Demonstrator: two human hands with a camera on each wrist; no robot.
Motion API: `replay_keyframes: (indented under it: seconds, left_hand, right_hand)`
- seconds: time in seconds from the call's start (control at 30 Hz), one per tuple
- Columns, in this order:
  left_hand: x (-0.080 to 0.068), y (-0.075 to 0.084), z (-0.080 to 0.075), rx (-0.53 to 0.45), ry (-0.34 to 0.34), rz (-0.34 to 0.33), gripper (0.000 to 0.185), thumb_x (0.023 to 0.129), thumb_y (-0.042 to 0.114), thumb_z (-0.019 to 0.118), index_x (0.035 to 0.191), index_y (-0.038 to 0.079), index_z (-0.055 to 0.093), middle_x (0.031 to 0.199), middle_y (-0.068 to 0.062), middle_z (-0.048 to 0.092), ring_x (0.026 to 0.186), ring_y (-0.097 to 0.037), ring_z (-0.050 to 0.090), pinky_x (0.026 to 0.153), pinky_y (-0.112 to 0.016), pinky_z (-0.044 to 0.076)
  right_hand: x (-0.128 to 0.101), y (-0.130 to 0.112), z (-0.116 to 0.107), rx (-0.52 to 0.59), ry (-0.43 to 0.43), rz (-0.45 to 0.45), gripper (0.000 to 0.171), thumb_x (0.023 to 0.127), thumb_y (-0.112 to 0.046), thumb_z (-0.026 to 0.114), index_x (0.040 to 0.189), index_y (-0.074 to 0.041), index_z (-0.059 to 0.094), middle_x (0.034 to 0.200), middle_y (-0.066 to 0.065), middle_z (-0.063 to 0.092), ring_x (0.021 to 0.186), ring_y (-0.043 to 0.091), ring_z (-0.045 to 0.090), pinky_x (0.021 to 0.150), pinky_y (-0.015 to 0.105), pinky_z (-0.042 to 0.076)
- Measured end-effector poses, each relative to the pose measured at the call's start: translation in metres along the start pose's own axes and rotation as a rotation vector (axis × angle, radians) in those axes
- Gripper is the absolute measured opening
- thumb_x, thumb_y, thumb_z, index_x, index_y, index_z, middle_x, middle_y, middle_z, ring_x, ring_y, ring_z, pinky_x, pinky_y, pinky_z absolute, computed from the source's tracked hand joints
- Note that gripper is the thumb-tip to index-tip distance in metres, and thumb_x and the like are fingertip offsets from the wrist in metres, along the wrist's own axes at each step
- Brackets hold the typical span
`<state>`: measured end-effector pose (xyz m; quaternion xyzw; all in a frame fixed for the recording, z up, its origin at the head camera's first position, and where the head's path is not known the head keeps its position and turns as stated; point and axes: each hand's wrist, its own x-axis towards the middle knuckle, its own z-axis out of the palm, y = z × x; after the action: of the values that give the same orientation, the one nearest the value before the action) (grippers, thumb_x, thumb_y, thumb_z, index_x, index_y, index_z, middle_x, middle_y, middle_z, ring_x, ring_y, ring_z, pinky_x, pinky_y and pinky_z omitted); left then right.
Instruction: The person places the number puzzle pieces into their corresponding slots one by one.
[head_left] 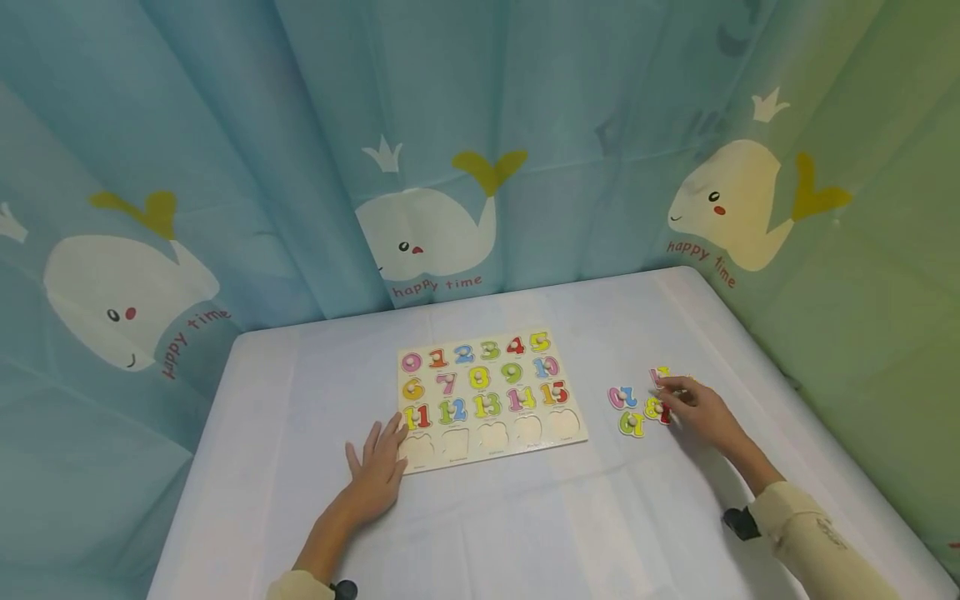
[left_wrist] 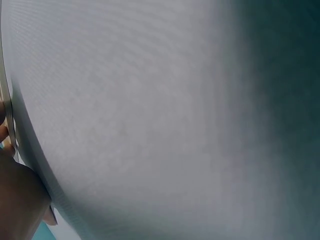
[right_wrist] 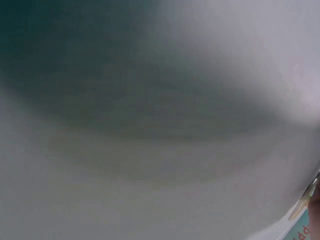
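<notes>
Right hand (head_left: 693,408) touches loose number pieces (head_left: 637,404) beside puzzle board (head_left: 487,396).

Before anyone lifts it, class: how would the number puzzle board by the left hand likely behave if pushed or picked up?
The puzzle board looks flat and stiff, so it would probably slide across the tablecloth. Its seated number pieces might drop out if tilted.
</notes>
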<state>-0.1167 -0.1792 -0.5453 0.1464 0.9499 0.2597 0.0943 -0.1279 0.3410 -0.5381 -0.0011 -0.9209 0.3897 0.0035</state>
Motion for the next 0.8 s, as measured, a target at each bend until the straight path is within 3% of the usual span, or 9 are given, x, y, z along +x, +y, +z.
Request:
replay_keyframes:
  seconds: [0.13, 0.27, 0.33, 0.53, 0.67, 0.8]
  left_hand:
    - [0.0, -0.001, 0.001, 0.008, -0.001, -0.002, 0.051, 0.096, 0.016, 0.046, 0.143, 0.002, 0.032, 0.155, -0.013, 0.014, 0.139, -0.04, 0.003, 0.097, -0.067, -0.016]
    - [0.0, -0.001, 0.002, 0.012, -0.004, -0.002, 0.051, 0.096, 0.016, 0.046, 0.143, 0.001, 0.032, 0.155, -0.013, 0.013, 0.139, -0.039, 0.002, 0.097, -0.067, -0.016]
    - [0.0, -0.001, 0.002, 0.012, -0.003, -0.004, 0.051, 0.096, 0.017, 0.046, 0.143, 0.001, 0.032, 0.155, -0.013, 0.013, 0.139, -0.039, 0.002, 0.097, -0.067, -0.016]
    - [0.0, -0.001, 0.003, 0.013, -0.005, -0.008, 0.052, 0.096, 0.017, 0.046, 0.143, 0.002, 0.033, 0.155, -0.013, 0.013, 0.139, -0.039, 0.002, 0.097, -0.067, -0.015]
    - [-0.001, -0.001, 0.002, 0.004, 0.002, 0.005, 0.051, 0.096, 0.016, 0.046, 0.143, 0.001, 0.033, 0.155, -0.013, 0.014, 0.139, -0.04, 0.003, 0.097, -0.067, -0.015]
    - [0.0, -0.001, 0.003, -0.006, 0.018, 0.018, 0.051, 0.095, 0.015, 0.048, 0.143, 0.001, 0.035, 0.154, -0.013, 0.016, 0.139, -0.04, 0.004, 0.097, -0.068, -0.014]
  right_hand:
    - [0.004, 0.0, -0.004, -0.029, 0.151, 0.046, 0.036, 0.098, -0.018, 0.05, 0.127, 0.002, 0.052, 0.113, 0.021, 0.056, 0.099, 0.036, 0.055, 0.073, 0.034, 0.044]
    - [0.009, 0.005, -0.01, -0.026, 0.296, 0.101, 0.038, 0.097, -0.008, 0.043, 0.133, 0.004, 0.044, 0.115, 0.023, 0.054, 0.1, 0.035, 0.052, 0.066, 0.021, 0.04]
    - [0.01, 0.008, -0.013, -0.029, 0.319, 0.123, 0.039, 0.097, -0.007, 0.042, 0.134, 0.004, 0.042, 0.116, 0.023, 0.054, 0.099, 0.034, 0.051, 0.062, 0.019, 0.038]
    - [0.006, 0.022, -0.019, -0.081, 0.199, 0.124, 0.038, 0.096, -0.01, 0.05, 0.13, 0.006, 0.047, 0.111, 0.023, 0.055, 0.097, 0.034, 0.053, 0.062, 0.024, 0.042]
    - [0.001, 0.03, -0.022, -0.084, 0.1, 0.087, 0.04, 0.095, -0.016, 0.055, 0.129, 0.005, 0.048, 0.112, 0.024, 0.055, 0.1, 0.039, 0.055, 0.068, 0.032, 0.046]
    - [0.001, 0.033, -0.023, -0.106, 0.1, 0.023, 0.039, 0.095, -0.015, 0.057, 0.128, 0.003, 0.05, 0.111, 0.023, 0.056, 0.099, 0.038, 0.056, 0.073, 0.038, 0.044]
